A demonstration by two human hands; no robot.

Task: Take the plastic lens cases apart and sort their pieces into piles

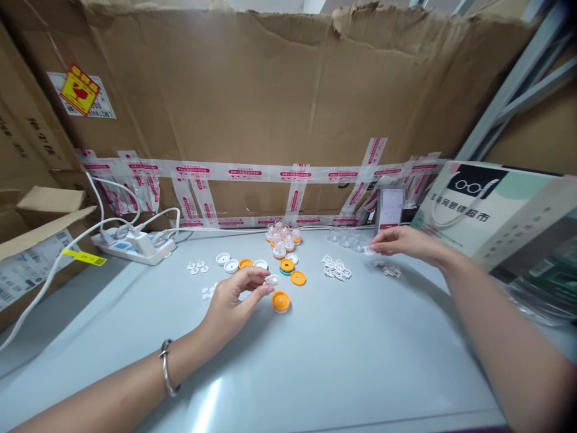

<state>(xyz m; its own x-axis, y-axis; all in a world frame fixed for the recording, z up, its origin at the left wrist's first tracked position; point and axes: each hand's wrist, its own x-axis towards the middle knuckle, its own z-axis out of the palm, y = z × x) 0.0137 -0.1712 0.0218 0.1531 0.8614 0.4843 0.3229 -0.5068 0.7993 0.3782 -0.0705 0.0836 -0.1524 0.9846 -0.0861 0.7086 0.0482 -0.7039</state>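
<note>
Between the thumb and forefinger of my left hand [238,293] is a small white plastic part [273,279], held above the table. Just below it sits an orange round base [280,301]. My right hand [401,244], farther back on the right, pinches a small white piece [368,250] beside the clear domes [350,239]. Near that hand lie a pile of white cut-out pieces [336,268] and a smaller pile of white pieces [388,270]. An orange ring [298,278] and a stacked orange-and-teal part [286,266] rest behind the base.
Several dome-topped assemblies [283,236] cluster at the back. White rings [231,266] and small white discs [197,267] lie left. A power strip [148,248] with cables is at back left; a phone [390,207] stands before the cardboard wall [252,90]. A paper bag [491,222] stands right.
</note>
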